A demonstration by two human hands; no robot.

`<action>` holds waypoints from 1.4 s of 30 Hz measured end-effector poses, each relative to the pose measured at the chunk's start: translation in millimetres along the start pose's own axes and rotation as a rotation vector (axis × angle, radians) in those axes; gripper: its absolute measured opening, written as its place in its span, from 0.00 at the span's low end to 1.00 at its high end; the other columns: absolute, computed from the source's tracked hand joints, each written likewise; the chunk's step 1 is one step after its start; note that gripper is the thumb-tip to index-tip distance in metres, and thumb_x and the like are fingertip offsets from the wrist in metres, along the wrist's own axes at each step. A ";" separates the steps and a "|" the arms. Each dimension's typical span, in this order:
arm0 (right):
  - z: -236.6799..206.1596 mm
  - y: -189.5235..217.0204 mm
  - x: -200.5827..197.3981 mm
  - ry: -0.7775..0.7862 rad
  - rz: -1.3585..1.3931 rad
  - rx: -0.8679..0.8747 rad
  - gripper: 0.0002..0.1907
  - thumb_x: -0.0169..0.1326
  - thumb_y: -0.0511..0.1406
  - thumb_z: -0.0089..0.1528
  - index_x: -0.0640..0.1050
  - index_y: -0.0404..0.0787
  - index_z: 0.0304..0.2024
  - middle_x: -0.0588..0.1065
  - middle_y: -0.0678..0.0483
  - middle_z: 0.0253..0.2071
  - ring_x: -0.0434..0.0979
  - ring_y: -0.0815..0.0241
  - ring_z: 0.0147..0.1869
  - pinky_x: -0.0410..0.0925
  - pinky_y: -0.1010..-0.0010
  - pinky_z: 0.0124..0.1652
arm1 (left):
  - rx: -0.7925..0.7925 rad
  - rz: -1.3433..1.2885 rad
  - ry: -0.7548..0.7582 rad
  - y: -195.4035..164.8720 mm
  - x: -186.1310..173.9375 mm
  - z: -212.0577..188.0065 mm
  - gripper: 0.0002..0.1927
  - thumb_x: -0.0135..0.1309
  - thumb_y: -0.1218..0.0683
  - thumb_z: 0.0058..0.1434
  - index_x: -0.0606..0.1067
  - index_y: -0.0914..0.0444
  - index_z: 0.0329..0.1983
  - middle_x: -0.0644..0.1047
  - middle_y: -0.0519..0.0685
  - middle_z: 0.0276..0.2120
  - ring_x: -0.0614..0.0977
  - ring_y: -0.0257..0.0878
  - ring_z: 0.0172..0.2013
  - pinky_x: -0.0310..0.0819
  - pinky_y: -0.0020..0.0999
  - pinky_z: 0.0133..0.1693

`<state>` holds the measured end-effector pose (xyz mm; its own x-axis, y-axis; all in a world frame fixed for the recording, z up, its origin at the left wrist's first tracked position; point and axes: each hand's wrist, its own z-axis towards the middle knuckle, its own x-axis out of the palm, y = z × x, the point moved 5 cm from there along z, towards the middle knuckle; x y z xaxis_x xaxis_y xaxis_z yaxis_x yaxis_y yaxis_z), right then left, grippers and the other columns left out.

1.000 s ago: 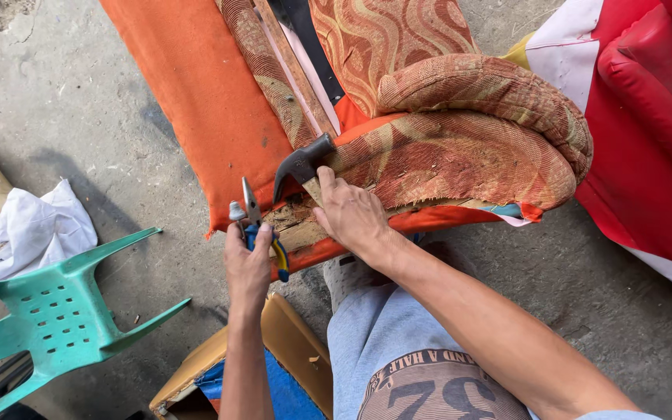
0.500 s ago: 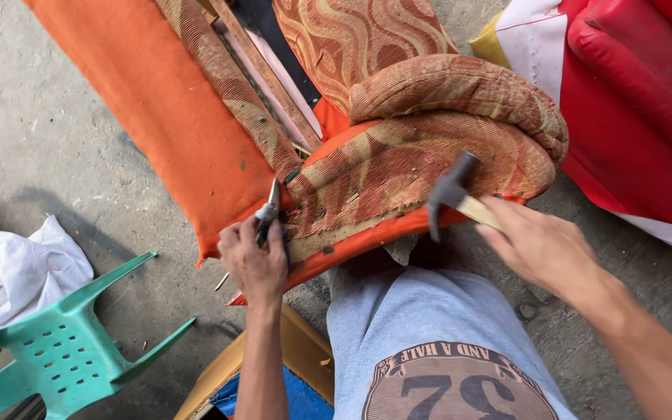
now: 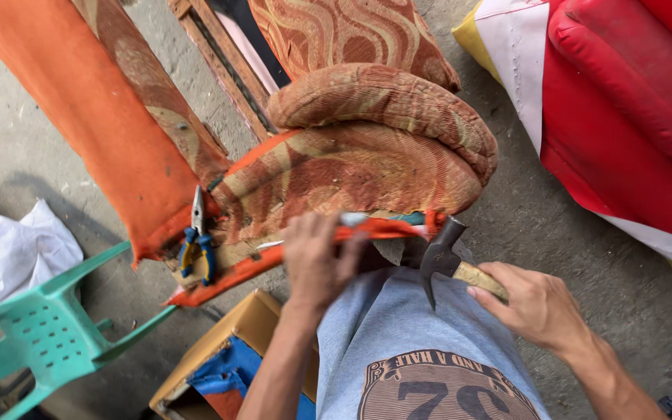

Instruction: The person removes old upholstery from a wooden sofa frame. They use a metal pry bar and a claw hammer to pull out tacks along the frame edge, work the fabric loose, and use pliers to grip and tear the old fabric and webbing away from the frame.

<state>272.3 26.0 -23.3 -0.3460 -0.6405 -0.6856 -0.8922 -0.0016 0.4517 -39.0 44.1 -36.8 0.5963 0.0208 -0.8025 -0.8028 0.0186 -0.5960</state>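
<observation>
Right hand was wrapped around a hammer by the seat edge, left hand pinching the loose orange fabric there, blurry though. Pliers sat parked on the frame. Looked like the cover was partly loose, lots of edge still to do.

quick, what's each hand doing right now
left hand: closed on the orange fabric edge of the cushion
right hand: closed, holding the hammer
</observation>
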 end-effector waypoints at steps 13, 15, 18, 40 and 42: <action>-34.8 -129.0 -68.1 -0.179 0.410 0.168 0.09 0.59 0.35 0.59 0.78 0.36 0.38 0.70 0.52 0.16 0.65 0.68 0.20 0.60 0.70 0.23 | 0.229 -0.185 0.075 -183.4 99.8 35.5 0.17 0.60 0.37 0.63 0.75 0.54 0.36 0.69 0.46 0.33 0.72 0.44 0.39 0.62 0.42 0.44; -33.8 -126.8 -74.5 -0.249 0.424 0.081 0.08 0.57 0.34 0.61 0.77 0.36 0.40 0.71 0.56 0.20 0.68 0.71 0.22 0.62 0.75 0.23 | 0.284 -0.204 0.063 -192.9 105.2 40.9 0.17 0.60 0.39 0.63 0.74 0.54 0.35 0.68 0.45 0.33 0.72 0.44 0.39 0.62 0.42 0.45; -32.0 -123.9 -73.5 -0.275 0.431 0.111 0.08 0.56 0.35 0.63 0.77 0.36 0.40 0.71 0.56 0.20 0.67 0.71 0.22 0.61 0.76 0.24 | 0.319 -0.199 0.046 -194.9 109.6 48.0 0.15 0.60 0.40 0.65 0.74 0.54 0.36 0.68 0.44 0.34 0.72 0.43 0.39 0.62 0.41 0.45; -50.0 -86.3 -26.5 -0.332 0.982 0.192 0.10 0.55 0.32 0.65 0.74 0.29 0.44 0.70 0.52 0.26 0.66 0.68 0.24 0.62 0.75 0.23 | 0.298 -0.243 0.065 -168.8 121.8 1.9 0.12 0.63 0.44 0.62 0.75 0.52 0.40 0.67 0.42 0.33 0.72 0.40 0.38 0.60 0.40 0.43; -52.2 -83.0 -19.4 -0.341 0.990 0.193 0.10 0.55 0.32 0.65 0.73 0.29 0.44 0.70 0.52 0.25 0.67 0.67 0.24 0.62 0.75 0.24 | 0.315 -0.259 0.038 -167.7 117.4 4.7 0.12 0.63 0.44 0.63 0.75 0.51 0.42 0.67 0.42 0.35 0.72 0.40 0.39 0.59 0.38 0.41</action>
<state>368.2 -1.6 -17.7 -0.9789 -0.0406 -0.2002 -0.1898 0.5430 0.8180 165.7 48.1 -30.9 0.7736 -0.0618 -0.6307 -0.5821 0.3239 -0.7458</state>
